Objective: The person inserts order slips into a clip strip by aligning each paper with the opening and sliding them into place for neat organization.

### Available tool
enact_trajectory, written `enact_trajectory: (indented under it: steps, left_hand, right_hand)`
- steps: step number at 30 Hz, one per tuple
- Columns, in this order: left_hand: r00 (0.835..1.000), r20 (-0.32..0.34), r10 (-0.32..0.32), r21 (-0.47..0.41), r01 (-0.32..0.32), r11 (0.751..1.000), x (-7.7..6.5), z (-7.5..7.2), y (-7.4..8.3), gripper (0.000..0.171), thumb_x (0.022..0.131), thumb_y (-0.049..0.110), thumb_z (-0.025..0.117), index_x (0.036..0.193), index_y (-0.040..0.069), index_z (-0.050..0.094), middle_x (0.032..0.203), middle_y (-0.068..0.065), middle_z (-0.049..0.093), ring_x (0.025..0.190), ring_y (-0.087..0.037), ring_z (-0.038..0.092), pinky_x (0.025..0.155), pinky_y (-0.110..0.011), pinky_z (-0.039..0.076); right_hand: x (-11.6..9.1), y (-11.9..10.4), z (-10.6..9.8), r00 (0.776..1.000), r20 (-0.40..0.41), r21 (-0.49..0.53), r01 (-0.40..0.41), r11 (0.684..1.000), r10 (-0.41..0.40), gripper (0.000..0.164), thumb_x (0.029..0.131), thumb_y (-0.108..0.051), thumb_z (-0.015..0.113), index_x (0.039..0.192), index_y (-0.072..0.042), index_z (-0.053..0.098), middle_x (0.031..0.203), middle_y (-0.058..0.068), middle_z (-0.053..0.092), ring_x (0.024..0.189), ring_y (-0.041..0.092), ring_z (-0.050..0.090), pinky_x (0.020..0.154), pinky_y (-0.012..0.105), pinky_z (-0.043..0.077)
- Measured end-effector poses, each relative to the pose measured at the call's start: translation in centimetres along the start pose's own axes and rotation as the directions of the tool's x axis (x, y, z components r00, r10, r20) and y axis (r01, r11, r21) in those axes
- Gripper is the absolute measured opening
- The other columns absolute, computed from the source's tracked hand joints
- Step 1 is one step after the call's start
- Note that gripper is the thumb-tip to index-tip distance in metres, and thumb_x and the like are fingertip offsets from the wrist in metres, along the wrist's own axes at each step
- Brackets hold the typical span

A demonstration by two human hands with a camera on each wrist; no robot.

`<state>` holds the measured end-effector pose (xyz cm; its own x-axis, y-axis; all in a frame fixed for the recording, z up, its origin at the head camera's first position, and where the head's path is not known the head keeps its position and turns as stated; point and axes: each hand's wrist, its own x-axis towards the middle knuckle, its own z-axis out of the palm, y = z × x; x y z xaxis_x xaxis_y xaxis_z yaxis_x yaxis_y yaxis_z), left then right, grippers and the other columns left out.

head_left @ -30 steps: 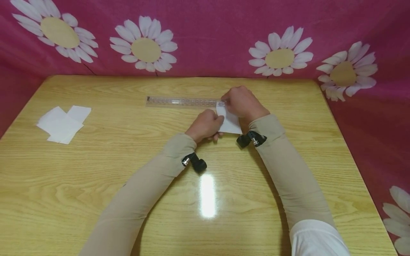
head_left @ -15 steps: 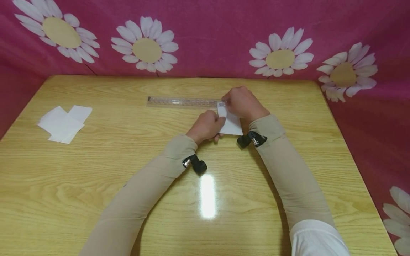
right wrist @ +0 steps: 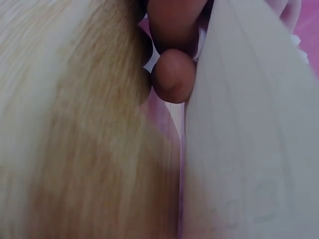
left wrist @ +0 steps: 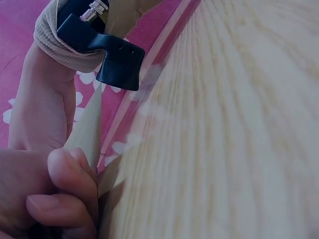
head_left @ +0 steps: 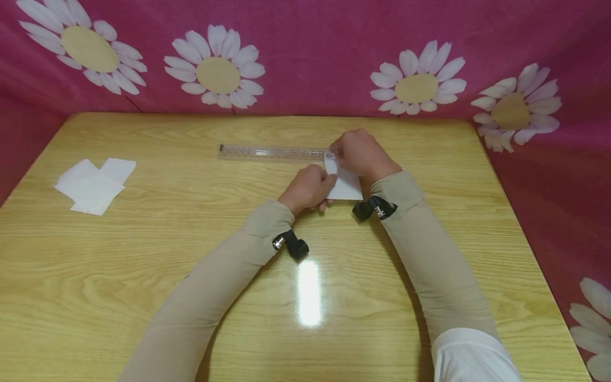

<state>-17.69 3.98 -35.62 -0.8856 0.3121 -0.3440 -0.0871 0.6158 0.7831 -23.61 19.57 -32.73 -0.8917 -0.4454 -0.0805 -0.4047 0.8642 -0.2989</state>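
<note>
A clear plastic ruler [head_left: 274, 153] lies near the back of the table, its right end at my right hand [head_left: 364, 153]. The curled fingers of that hand pinch the ruler's end, where it overlaps the top of a sheet of white paper [head_left: 346, 187]. My left hand [head_left: 309, 185] grips the paper's left edge, thumb on top and fingers beneath. In the left wrist view the curled left fingers [left wrist: 67, 186] sit close over the table. The paper [right wrist: 249, 124] fills the right side of the right wrist view, with faint lines showing on it.
Several overlapping pieces of white paper [head_left: 90, 185] lie on the left of the wooden table [head_left: 157, 254]. A pink cloth with daisies [head_left: 310, 58] hangs behind the table and along its sides. Both wrists carry black camera mounts [head_left: 297, 246].
The white paper has shifted very slightly to the right at its lower edge, and my left hand with it. The ruler and my right hand stay nearly where they were.
</note>
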Motion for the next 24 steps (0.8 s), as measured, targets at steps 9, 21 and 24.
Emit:
enact_trajectory:
  steps: [9,21,24]
  left_hand:
    - [1.000,0.010,-0.005,-0.057,0.006,0.998,-0.05,0.07,-0.13,0.039,0.111,0.028,0.043,0.087,0.005,0.063,0.062,-0.001,0.065,0.041,-0.007,0.053,0.042,-0.020,0.040]
    - [1.000,0.017,-0.015,-0.075,0.016,0.997,-0.18,-0.05,0.08,0.041,0.112,0.030,0.041,0.086,0.006,0.062,0.062,-0.001,0.064,0.042,-0.008,0.052,0.042,-0.021,0.039]
    - [1.000,0.015,-0.013,-0.065,0.014,0.998,-0.30,-0.07,0.14,0.043,0.112,0.032,0.041,0.084,0.006,0.062,0.061,0.000,0.063,0.042,-0.008,0.052,0.042,-0.022,0.039]
  right_hand:
    - [-0.01,0.01,0.04,1.000,-0.005,-0.006,0.006,1.000,-0.006,0.041,0.095,-0.001,0.054,0.130,-0.009,0.072,0.129,0.015,0.073,0.090,0.028,0.057,0.077,0.036,0.047]
    - [-0.04,-0.10,0.01,1.000,-0.013,-0.005,0.003,1.000,-0.004,0.040,0.094,0.000,0.055,0.129,-0.007,0.072,0.129,0.015,0.073,0.094,0.029,0.061,0.080,0.037,0.049]
    - [-0.03,-0.09,0.02,1.000,-0.011,-0.006,0.002,1.000,-0.002,0.040,0.094,0.000,0.055,0.129,-0.007,0.072,0.130,0.016,0.073,0.094,0.029,0.061,0.079,0.037,0.049]
